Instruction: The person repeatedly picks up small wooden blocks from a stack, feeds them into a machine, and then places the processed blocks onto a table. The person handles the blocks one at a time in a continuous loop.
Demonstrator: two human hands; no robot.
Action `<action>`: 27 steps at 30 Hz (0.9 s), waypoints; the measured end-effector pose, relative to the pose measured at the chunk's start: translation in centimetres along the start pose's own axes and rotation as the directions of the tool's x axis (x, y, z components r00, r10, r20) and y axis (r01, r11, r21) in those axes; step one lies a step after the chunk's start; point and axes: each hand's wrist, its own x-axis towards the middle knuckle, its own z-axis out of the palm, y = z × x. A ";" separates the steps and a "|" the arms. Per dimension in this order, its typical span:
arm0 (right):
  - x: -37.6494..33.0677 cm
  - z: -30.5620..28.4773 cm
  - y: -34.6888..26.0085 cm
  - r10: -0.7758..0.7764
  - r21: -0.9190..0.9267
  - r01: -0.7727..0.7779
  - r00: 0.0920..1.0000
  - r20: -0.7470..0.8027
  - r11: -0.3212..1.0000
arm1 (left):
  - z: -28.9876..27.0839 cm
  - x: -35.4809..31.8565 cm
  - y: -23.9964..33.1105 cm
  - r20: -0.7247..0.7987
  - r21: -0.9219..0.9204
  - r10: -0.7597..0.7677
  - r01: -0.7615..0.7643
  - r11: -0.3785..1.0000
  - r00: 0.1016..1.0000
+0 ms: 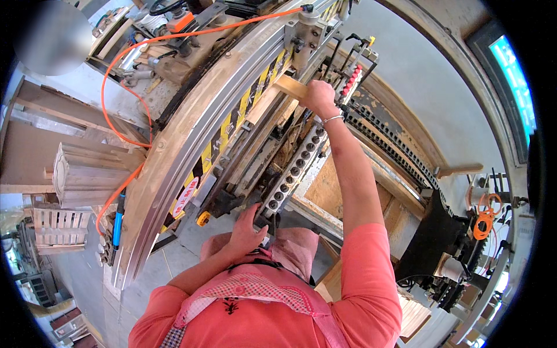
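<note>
My right hand (320,96) reaches far forward, its fingers wrapped round the end of a short piece of wood (292,87). That piece meets a pale wooden strip (264,104) lying beside the yellow-and-black striped edge (223,136) of a woodworking machine; whether the two are joined I cannot tell. My left hand (246,234) hovers near my waist with fingers apart and nothing held, close to the near end of a metal bar with a row of round black knobs (295,171). My right palm side is hidden.
A curved machine rail (168,151) spans the left side, with an orange air hose (191,35) looping over it. Wood dust coats a bed (325,188) right of the knobs. A stack of wooden pieces (93,174) stands left. Black chain tracks (383,139) and a lit screen (513,84) are right.
</note>
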 end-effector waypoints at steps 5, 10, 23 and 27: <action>0.2 0.1 0.3 0.019 -0.010 -0.019 1.000 0.021 1.000 | -0.3 0.3 0.6 0.003 -0.006 0.008 -0.008 1.000 1.000; 0.0 -0.7 -0.5 0.045 -0.008 -0.045 0.997 0.062 0.999 | -0.2 0.3 0.9 0.011 0.003 -0.029 0.029 1.000 1.000; 0.6 0.9 0.2 0.003 -0.007 -0.003 1.000 -0.012 1.000 | -0.5 0.5 1.2 0.049 0.016 -0.049 0.048 0.999 0.998; 0.4 0.6 0.4 -0.019 0.002 0.019 1.000 0.000 1.000 | -0.3 0.5 1.2 0.058 0.039 -0.068 0.066 0.997 0.996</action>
